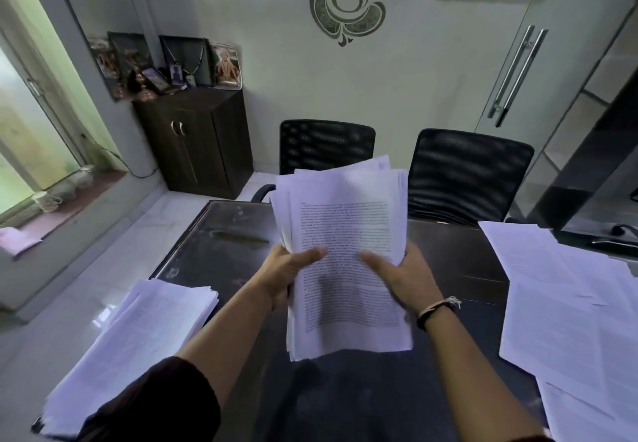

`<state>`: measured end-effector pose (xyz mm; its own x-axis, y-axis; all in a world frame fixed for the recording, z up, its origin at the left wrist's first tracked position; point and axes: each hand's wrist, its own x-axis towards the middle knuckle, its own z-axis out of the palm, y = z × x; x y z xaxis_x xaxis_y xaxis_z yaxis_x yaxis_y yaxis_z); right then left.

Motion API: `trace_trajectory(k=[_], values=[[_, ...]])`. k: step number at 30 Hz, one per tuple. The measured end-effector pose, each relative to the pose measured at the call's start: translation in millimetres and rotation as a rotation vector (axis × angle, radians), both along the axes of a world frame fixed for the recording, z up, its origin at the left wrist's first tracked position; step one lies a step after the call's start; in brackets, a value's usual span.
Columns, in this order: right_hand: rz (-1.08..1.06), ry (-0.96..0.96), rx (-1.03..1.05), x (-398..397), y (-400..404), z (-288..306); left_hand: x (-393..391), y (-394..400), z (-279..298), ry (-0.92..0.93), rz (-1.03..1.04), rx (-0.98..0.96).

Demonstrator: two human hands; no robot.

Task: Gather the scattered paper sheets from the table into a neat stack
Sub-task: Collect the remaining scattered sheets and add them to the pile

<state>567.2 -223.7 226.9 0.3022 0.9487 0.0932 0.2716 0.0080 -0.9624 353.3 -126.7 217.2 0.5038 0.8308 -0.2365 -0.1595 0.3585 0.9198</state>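
Above the middle of the dark worktop (448, 262), both hands hold one thick bundle of printed sheets (345, 234) upright and clear of the surface. The left hand (288, 272) grips its left edge with the thumb across the top page, and the right hand (404, 277), which wears a dark wristband (436, 310), grips the right edge the same way. The bundle's upper edges are ragged, with several corners fanned out of line, so the step in hand looks like squaring up what has been collected rather than picking up more. The next move probably calls for loosening the grip a little and tapping the lower edge on the worktop so the sheets slide level, without letting the loose ones slip out. Three groups of paper can be counted: the bundle in the hands, a second pile (145, 345) at the near left corner that hangs partly over the edge, and a loose spread of overlapping sheets (569, 303) on the right side, too layered to count singly. The spread still has to be gathered, so the task seems roughly midway. Two black mesh chairs (469, 172) stand at the far side.
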Motion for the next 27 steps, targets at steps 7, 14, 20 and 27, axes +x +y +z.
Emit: trace_trajectory(k=[7, 14, 20, 27], values=[[-0.051, -0.175, 0.023, 9, 17, 15, -11, 0, -23, 0.065, -0.183, -0.028], [-0.002, -0.074, -0.091, -46, 61, -18, -56, 19, -28, 0.199, 0.402, 0.096], [-0.084, 0.07, -0.266, -180, 88, -87, -183, 67, -68, 0.77, 0.546, 0.305], [-0.061, 0.093, -0.516, -325, 119, -155, -333, 91, -116, 1.022, 0.276, 0.236]])
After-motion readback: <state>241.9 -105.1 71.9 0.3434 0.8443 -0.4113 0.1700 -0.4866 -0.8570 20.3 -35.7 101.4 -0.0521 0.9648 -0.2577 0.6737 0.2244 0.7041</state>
